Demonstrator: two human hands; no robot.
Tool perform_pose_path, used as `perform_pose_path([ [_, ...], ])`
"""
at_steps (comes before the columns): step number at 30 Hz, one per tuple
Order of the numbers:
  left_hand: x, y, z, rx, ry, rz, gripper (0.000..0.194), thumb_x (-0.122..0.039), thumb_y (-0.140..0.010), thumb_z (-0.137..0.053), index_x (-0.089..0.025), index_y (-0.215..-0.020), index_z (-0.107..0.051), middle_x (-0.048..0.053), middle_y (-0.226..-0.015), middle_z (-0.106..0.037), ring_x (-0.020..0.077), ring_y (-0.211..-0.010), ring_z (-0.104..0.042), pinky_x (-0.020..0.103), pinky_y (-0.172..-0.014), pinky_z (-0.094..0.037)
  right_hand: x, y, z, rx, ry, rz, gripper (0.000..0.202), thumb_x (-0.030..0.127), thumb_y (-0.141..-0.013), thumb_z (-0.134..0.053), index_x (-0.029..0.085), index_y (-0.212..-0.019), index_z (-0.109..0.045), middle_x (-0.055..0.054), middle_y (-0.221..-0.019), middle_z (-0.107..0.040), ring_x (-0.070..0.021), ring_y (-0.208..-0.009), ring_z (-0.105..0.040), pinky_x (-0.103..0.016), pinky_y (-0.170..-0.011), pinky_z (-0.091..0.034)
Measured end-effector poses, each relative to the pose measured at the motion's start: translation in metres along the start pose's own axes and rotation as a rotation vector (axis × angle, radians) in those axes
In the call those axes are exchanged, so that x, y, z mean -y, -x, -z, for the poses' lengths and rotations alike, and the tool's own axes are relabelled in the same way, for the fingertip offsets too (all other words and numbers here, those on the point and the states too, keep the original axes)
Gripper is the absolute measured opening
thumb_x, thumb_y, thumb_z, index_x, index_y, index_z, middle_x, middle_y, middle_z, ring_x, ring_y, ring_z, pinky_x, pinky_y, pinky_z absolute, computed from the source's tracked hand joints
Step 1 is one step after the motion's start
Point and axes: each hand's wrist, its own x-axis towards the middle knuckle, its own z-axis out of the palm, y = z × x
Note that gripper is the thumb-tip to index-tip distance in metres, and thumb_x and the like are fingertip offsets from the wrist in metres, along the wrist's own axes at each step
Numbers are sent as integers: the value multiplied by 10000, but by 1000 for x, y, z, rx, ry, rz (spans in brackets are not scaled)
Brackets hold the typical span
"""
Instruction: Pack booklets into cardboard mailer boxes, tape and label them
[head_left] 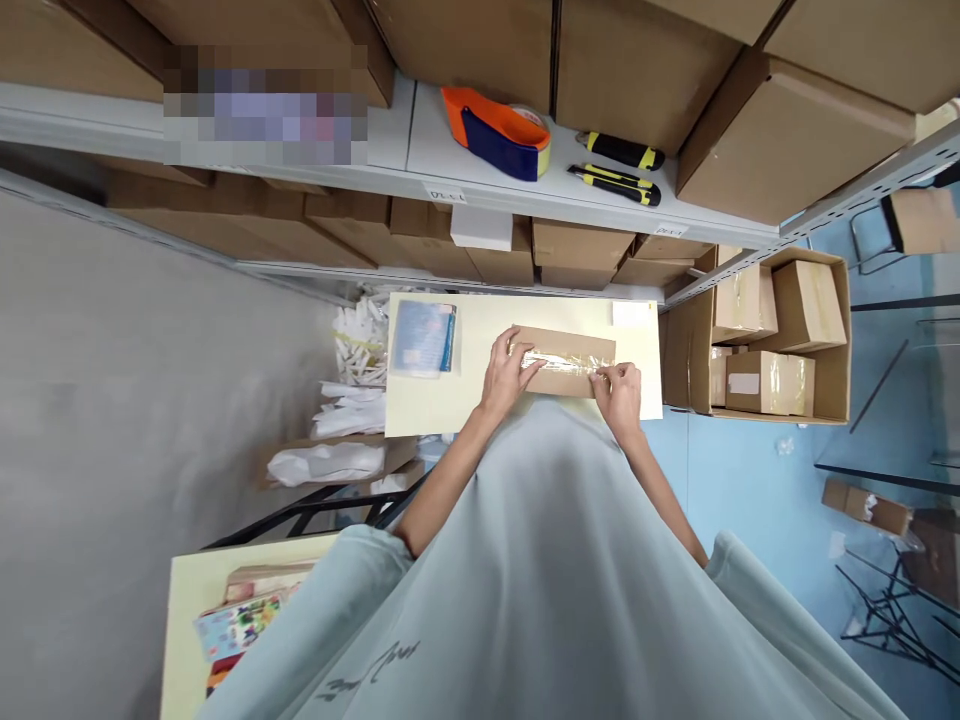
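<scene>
A pale yellow table (480,410) stood before a shelf (431,130). On the table lay a cardboard box (566,382), long axis running left to right, right end slightly nearer the person. The left hand (508,374), thumb and fingers apart, touched the left end; the right hand (619,396) touched the tape (566,363) opposite, its grip indeterminable.

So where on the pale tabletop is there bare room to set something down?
On the pale tabletop: the patch between the clear-wrapped packet and left hand, reaching the near-left corner; narrow strips behind the taped cardboard box and right of the right hand. The middle is crowded, both hands on the box.
</scene>
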Motion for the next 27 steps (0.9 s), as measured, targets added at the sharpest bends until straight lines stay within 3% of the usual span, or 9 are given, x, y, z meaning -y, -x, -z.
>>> perform_pose_path([
  [4,10,-7,-5,2,91,77,294,-507,-1106,-708,-239,-1217,-660,247,-1843,-378,364,-1701,-464,527,-1278,-528,-23,-7,-18,-66,-160,-179,508,708,-1051,-603,214,-1170,-634,-198,-1289,-680,-318,-1139,-688,-492,-1004,-621],
  [8,14,-17,-15,10,159,157,213,-430,-1113,-684,-262,-1214,-601,238,-1760,-512,323,-1728,-433,521,-1295,-497,-32,-26,-31,41,-274,-349,657,827,-1031,-516,226,-1282,-600,-195,-1318,-775,-306,-1088,-758,-445,-964,-630],
  [13,17,-38,-25,-54,206,188,227,-426,-1081,-730,-261,-1157,-593,210,-1619,-624,335,-1696,-474,515,-1309,-465,-36,-56,-32,128,-262,-301,666,712,-1090,-459,272,-1575,-585,-145,-1517,-772,-360,-1335,-738,-541,-1157,-592],
  [17,20,-44,-26,-107,280,187,255,-448,-1073,-732,-254,-1129,-576,176,-1452,-692,326,-1638,-537,505,-1324,-447,-32,-66,-28,177,-233,-256,632,615,-1125,-411,327,-1673,-537,-86,-1611,-725,-369,-1414,-707,-608,-1234,-548],
  [21,17,-23,-22,-100,265,223,288,-517,-1103,-680,-256,-1141,-562,159,-1384,-706,307,-1597,-569,498,-1325,-455,-24,-50,-26,222,-232,-236,670,611,-1145,-358,322,-1738,-474,-96,-1663,-684,-381,-1449,-683,-622,-1245,-531],
  [27,17,28,-20,-132,198,297,320,-583,-1145,-574,-266,-1145,-526,209,-1503,-685,318,-1666,-514,541,-1332,-436,-16,-17,-31,306,-142,-176,677,557,-1173,-303,278,-1780,-421,-154,-1613,-687,-371,-1364,-726,-526,-1117,-613],
])
